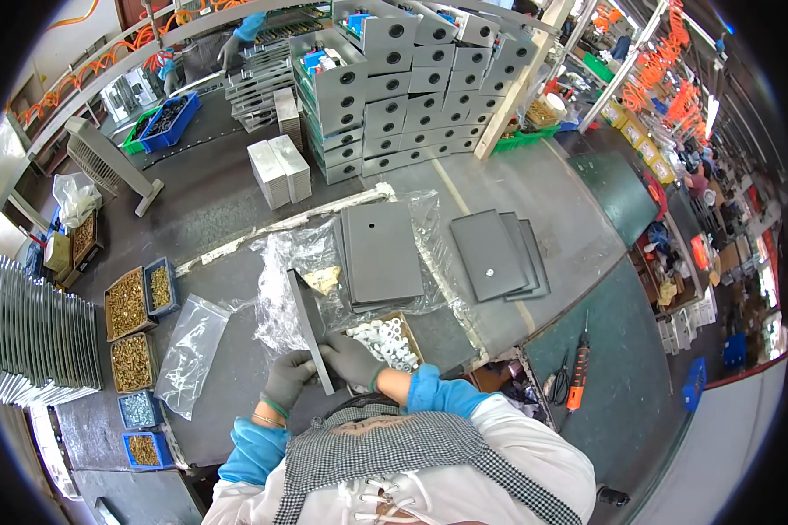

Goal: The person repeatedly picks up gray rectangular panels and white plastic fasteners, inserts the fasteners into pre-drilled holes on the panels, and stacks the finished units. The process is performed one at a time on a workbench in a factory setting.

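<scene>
Clock set on the hands, 12 = straight ahead. L hand [286, 381], gloved, fingers closed on near end of dk grey panel [306, 328], which stands on edge, tilted, btwn the hands, far end pointing approx 11. R hand [352, 359], gloved, curled against panel's R side; fingertips hidden, can't tell if it grips. Box of white plastic pcs [390, 344] just beside R hand at 2–3. Clear bag [194, 350] flat on tabletop [245, 372] at 9; bins w/ brass-coloured pcs [127, 302] beyond it, 9–10. Panel stack [383, 254] on clear film at 1; 2nd stack [490, 258], fanned, at 2. Orange screwdriver [580, 372] at 3, well apart. Farther: whitish blocks [278, 171] nr 12, fan [105, 162] btwn 10 & 11, grey housings [420, 105], piled high, nr 1.
</scene>
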A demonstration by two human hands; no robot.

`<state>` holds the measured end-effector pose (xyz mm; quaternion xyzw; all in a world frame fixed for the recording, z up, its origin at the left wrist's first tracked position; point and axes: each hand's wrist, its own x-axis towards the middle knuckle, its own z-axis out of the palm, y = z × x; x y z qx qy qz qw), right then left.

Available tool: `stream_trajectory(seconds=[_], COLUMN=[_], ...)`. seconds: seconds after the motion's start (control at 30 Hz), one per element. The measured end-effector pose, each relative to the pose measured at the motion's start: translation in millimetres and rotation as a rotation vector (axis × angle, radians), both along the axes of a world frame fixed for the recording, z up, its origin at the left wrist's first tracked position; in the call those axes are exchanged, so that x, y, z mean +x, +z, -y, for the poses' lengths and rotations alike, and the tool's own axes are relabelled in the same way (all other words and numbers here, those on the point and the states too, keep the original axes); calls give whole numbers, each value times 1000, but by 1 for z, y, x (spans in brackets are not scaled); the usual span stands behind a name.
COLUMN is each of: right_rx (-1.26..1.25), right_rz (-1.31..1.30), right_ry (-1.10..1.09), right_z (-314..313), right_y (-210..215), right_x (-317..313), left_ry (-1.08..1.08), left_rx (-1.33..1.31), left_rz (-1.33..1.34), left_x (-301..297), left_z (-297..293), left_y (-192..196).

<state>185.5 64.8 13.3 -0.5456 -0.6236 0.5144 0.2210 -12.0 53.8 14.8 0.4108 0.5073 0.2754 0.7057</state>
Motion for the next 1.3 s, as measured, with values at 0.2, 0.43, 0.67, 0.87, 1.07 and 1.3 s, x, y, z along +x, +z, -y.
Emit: stream_trajectory(seconds=[0.2,0.43,0.67,0.87,1.07,1.3], right_rx=[72,236,7,275,30,380], right_rz=[-6,-33,-70,10,-122,55], right_ry=[-84,-59,-167,-24,-93,46], right_z=[10,11,-3,19,2,21], right_y=[-4,5,-13,4,1,10], right_x=[-8,4,3,2,-3,10], left_ry=[80,0,29,70,23,-65], left_rx=[-61,-22,58,-183,55,-202], left_rz=[49,37,41,248,-41,192], left_x=[6,7,13,3,11,-1], left_z=[3,-1,3,1,0,-8], left_y=[3,-4,-13,-16,4,-19])
